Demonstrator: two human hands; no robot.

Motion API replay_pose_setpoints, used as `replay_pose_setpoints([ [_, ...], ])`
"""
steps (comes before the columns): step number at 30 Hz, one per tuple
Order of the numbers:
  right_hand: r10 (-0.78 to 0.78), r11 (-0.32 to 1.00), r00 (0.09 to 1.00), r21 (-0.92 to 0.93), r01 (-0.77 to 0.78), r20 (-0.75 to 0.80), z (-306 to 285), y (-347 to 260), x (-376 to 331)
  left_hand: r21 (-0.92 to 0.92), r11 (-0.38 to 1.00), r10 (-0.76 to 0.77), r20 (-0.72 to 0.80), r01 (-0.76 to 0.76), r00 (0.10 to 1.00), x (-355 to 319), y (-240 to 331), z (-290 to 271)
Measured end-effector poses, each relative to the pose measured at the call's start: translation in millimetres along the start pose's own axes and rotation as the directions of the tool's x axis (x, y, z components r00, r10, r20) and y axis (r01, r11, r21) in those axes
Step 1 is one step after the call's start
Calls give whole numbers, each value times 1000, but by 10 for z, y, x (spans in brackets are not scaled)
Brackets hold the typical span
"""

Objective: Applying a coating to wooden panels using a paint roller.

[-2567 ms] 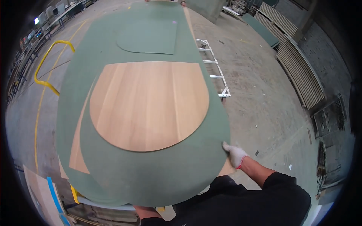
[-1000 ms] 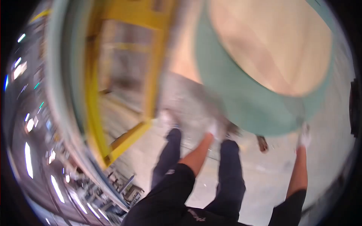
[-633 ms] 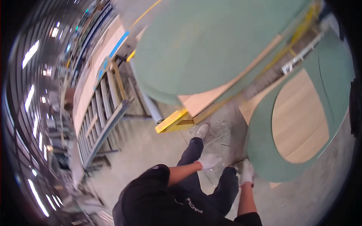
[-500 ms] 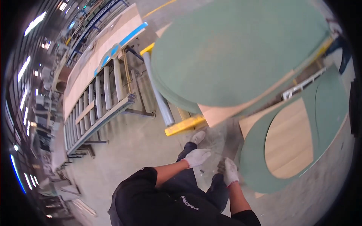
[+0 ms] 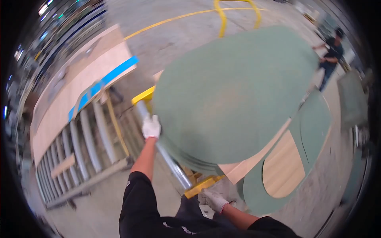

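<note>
Overhead, the single head view looks down on a workshop floor of grey concrete (image 5: 190, 35) with yellow line markings.

Left hand (image 5: 151, 127): gloved in white, arm stretched forward, resting at the near left edge of the top green oval panel (image 5: 234, 95). The fingers appear curled over the panel edge or the grey metal roller bar (image 5: 166, 158) just beneath it; which of the two they grasp cannot be told.

Right hand (image 5: 214, 199): also in a white glove, held low and close to the body, just beside the yellow frame end (image 5: 202, 185) below the stack. Fingers are loosely bent; whether they hold anything cannot be told.

Green oval panel: lies topmost on a stack of like panels carried on the yellow frame, filling the centre of the view. A pale wooden board (image 5: 254, 158) juts out from under the stack at its lower right.

Surroundings: a green sheet with a round wooden cut-out (image 5: 283, 168) lies on the floor to the right. A roller conveyor rack (image 5: 83, 146) stands to the left, with a large pale board bearing a blue strip (image 5: 79, 95) behind it. Another person in dark clothing (image 5: 331, 55) stands at the upper right, well apart.
</note>
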State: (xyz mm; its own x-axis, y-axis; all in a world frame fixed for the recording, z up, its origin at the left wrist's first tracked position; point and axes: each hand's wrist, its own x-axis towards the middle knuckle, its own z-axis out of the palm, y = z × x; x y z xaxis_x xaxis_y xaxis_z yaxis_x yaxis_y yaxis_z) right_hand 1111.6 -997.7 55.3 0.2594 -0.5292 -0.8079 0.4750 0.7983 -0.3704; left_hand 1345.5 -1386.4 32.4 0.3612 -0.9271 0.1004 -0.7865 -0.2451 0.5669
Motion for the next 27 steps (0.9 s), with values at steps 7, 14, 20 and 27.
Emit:
replay_pose_setpoints([
  [7,-9,896,959,424,133,-282,218,-666,429,-185,978,130,186,-95,974,982,217,537],
  [14,-430,902,-22,-431,34,-903,-678,-592,-100,-21,993,-109,230,117,967,865,564,492],
  [20,-156,901,495,83,426,-855,-1100,-1152,196,-179,964,-157,207,195,966,1092,438,558],
  [27,-258,855,558,82,512,-789,-1159,-1265,-106,-323,937,-31,308,135,951,617,376,585],
])
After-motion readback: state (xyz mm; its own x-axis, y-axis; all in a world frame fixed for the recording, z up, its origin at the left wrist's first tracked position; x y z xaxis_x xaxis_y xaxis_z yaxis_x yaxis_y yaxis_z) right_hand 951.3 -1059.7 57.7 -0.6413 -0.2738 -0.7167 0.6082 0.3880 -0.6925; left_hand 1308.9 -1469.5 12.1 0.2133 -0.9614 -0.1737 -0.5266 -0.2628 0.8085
